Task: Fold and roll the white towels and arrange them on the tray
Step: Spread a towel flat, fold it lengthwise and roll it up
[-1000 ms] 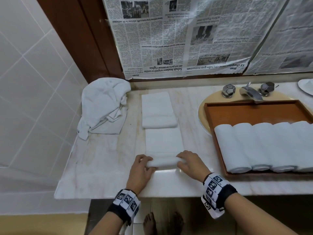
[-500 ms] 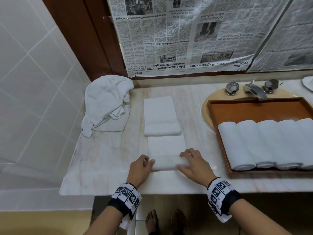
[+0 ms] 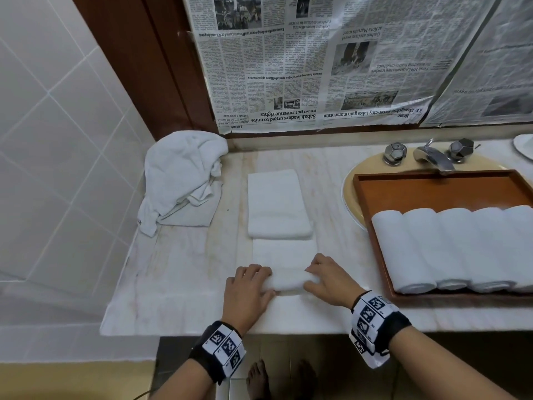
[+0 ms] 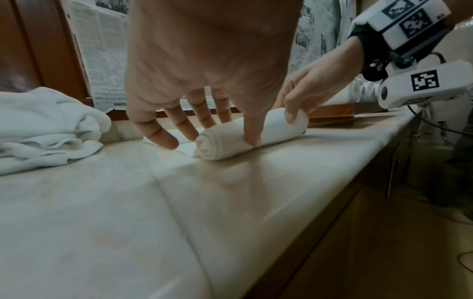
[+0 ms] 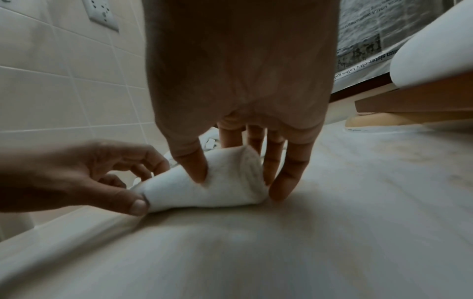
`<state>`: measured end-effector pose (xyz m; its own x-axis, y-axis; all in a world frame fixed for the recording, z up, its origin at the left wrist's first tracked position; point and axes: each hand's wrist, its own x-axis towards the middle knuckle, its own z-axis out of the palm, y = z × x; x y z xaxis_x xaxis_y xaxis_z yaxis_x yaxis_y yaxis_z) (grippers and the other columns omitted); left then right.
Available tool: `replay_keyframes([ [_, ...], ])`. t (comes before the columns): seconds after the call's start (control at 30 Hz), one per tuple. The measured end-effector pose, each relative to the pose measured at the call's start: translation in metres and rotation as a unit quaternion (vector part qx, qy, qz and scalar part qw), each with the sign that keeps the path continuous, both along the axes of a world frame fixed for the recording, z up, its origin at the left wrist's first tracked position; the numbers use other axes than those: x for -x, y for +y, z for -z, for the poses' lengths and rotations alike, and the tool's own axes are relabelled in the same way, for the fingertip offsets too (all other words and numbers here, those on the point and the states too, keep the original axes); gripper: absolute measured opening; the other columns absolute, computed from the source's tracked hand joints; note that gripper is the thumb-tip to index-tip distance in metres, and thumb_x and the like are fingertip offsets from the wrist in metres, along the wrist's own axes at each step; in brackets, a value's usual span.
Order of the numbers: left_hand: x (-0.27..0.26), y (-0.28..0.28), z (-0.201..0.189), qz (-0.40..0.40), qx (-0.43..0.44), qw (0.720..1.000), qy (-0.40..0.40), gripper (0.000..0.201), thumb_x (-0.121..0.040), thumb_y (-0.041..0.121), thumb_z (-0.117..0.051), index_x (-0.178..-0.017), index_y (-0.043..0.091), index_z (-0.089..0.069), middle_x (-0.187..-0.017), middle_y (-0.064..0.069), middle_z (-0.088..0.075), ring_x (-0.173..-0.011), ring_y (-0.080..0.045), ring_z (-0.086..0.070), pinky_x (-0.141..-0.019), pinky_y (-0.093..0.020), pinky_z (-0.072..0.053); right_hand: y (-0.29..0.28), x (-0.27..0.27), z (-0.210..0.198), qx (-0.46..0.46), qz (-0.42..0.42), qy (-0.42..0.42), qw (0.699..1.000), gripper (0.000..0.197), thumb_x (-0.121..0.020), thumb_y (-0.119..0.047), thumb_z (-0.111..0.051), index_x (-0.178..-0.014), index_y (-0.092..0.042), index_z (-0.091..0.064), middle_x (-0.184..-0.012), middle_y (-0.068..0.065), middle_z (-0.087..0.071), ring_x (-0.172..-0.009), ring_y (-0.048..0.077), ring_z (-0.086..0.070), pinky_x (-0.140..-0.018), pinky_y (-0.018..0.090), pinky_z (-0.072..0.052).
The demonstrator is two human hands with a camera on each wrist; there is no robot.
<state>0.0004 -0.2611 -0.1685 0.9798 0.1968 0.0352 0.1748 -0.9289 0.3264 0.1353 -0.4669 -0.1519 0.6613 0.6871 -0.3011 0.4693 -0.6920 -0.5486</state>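
Rolling a white terry towel [image 3: 288, 280] on a pale marble counter [image 3: 178, 284], lower centre of frame.
Left hand [image 3: 248, 293] and right hand [image 3: 331, 280] curl around the half-formed cylinder's ends. At right, the rectangular brown wooden tray [image 3: 432, 189] holds a row of finished white towel rolls [image 3: 450, 249], lying side by side.

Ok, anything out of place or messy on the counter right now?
Only the crumpled towels heaped at the counter's back-left corner, one edge drooping over the side. The half-rolled towel under both hands looks even, and the rolls on the tray sit parallel.
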Motion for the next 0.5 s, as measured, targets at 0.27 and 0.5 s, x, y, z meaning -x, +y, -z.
replay_keyframes([
  [0.27,-0.029,0.032,-0.015,-0.067,0.279,0.954,0.088,0.031,-0.091,0.053,-0.059,-0.104,0.026,-0.067,-0.102,0.009,-0.069,-0.094,-0.01,-0.062,-0.079,-0.02,-0.047,-0.001,-0.012,-0.005,-0.064,0.091,0.088,0.99,0.023,-0.096,-0.035,-0.058,-0.114,-0.022,-0.064,-0.104,-0.005,-0.064,-0.085,0.005,-0.055,-0.07,0.011,-0.037],
  [0.5,-0.035,0.016,-0.001,-0.166,0.27,0.948,0.022,0.028,-0.094,0.047,-0.061,-0.107,0.024,-0.069,-0.104,0.006,-0.064,-0.092,-0.012,-0.058,-0.08,-0.026,-0.043,0.009,0.001,0.008,-0.043,0.112,-0.103,0.987,0.032,-0.099,-0.038,-0.05,-0.123,-0.018,-0.06,-0.119,0.001,-0.05,-0.109,0.02,-0.051,-0.082,0.032,-0.048],
])
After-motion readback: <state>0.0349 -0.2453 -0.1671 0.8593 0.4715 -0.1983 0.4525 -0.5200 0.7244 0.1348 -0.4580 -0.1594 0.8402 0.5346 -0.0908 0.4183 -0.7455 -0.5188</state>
